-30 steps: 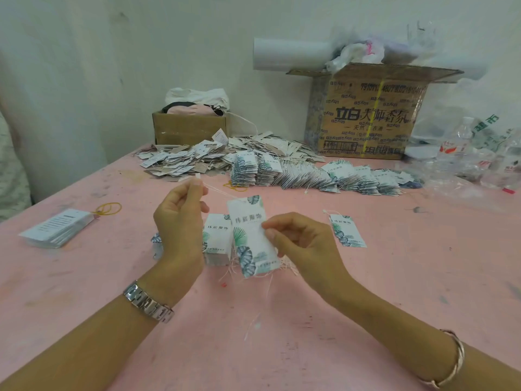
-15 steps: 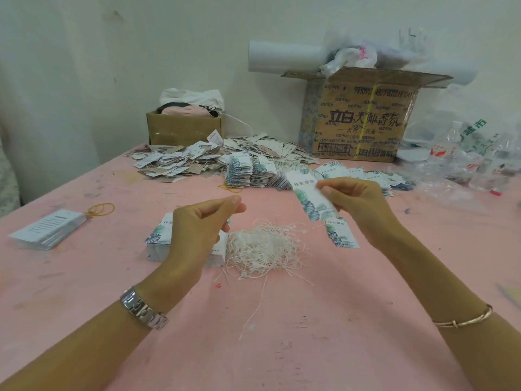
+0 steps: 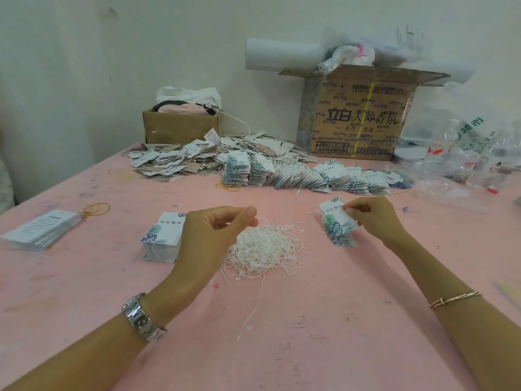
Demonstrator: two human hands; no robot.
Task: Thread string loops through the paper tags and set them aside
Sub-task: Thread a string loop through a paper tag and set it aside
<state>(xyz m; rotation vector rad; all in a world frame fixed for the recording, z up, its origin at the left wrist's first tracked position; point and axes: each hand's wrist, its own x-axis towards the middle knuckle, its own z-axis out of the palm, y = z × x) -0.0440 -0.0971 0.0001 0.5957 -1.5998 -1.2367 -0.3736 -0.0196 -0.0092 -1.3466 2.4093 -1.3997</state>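
My right hand (image 3: 372, 218) pinches a leaf-printed paper tag (image 3: 334, 218) by its top edge and holds it low over another tag (image 3: 345, 241) that lies on the pink table (image 3: 310, 334). Above the left edge of a tangled pile of white string loops (image 3: 265, 249) hovers my left hand (image 3: 214, 235), thumb and forefinger tips together; no string shows between them. A stack of unthreaded tags (image 3: 162, 238) lies partly behind that hand.
A long row of threaded tags (image 3: 310, 176) and a loose heap of tags (image 3: 180, 162) lie further back. Two cardboard boxes (image 3: 358, 119) (image 3: 180, 128) stand at the wall. White cards (image 3: 42, 230) and yellow rubber bands (image 3: 95, 208) lie left; plastic bottles (image 3: 451, 148) right.
My right hand has carried the tag from in front of me out to the right and down to the table. My left hand let the string go and sank toward the string pile.
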